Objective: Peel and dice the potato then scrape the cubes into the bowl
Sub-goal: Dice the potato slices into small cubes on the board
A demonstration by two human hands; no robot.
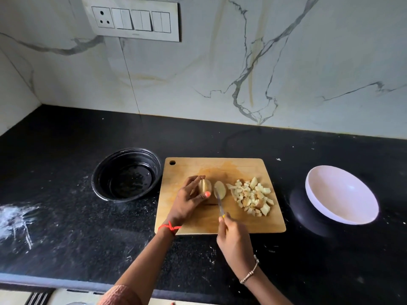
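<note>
A wooden cutting board (pixel 248 223) lies on the black counter. My left hand (pixel 189 201) grips a potato piece (pixel 205 186) near the board's middle. Just right of it lies a cut potato slice (pixel 221 188) with the blade of a knife (pixel 219 203) resting on it. My right hand (pixel 234 238) holds the knife's handle at the board's front edge. A pile of potato cubes (pixel 253 195) sits on the right half of the board. A white bowl (pixel 341 194) stands tilted to the right of the board.
A black round bowl (pixel 125 175) stands left of the board and touches its edge. White smears mark the counter (pixel 66 216) at the left. A marble wall with a switch panel (pixel 134 18) rises behind.
</note>
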